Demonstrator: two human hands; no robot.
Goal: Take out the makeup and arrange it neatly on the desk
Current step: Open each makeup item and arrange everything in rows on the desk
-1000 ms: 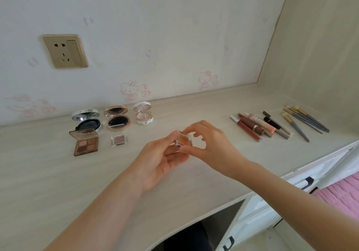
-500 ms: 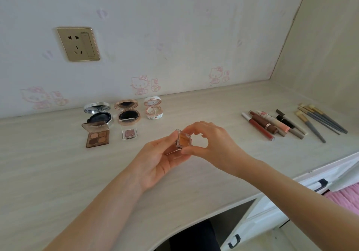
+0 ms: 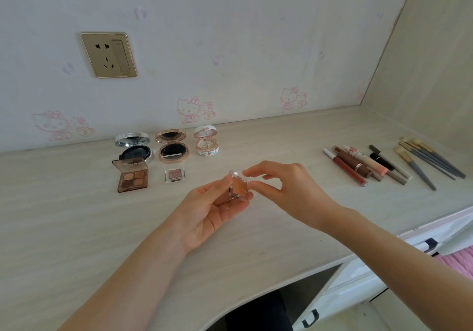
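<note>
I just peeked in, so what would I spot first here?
Two hands in the middle: the left hand holds a small orange eyeshadow case and the right hand pinches its clear lid. Behind them to the left stand open compacts, and brushes lie in a row on the right.

Soft, even daylight leaves the pale desk (image 3: 76,228) bright, with no harsh glare. Shadows on it are faint and soft-edged, and the opening under its front edge is dark. The silver compact (image 3: 132,138) at its back shows a small sheen. Wide-angle distortion curves its front edge and tilts the wall (image 3: 256,36) behind it. Fine detail looks slightly soft.
</note>
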